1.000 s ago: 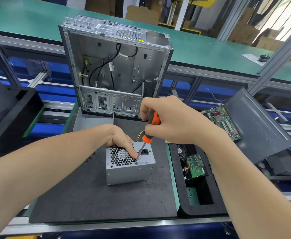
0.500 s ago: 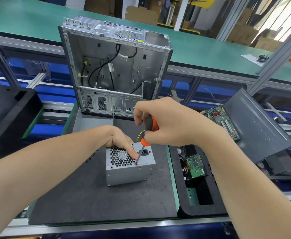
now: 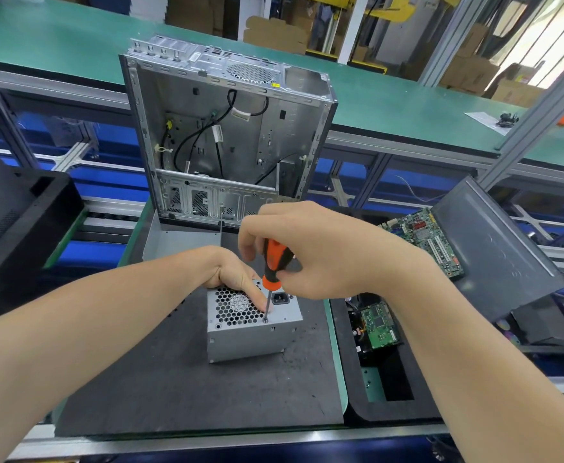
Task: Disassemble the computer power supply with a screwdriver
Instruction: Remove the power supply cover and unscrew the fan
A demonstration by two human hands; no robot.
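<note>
A grey metal power supply stands on the dark mat, its honeycomb fan grille and power socket facing up. My left hand grips the unit's far top edge, with the thumb lying across the grille. My right hand holds the orange-and-black screwdriver nearly upright. Its tip sits on a screw at the front edge of the top face, between grille and socket.
An open, emptied computer case stands upright just behind the mat. To the right, a black foam tray holds a hard drive; a motherboard and a grey panel lean beyond it. A black housing sits left.
My right hand's fingers have shifted round the screwdriver handle, turning it in place. The tip stays on the same screw and my left hand has not moved.
</note>
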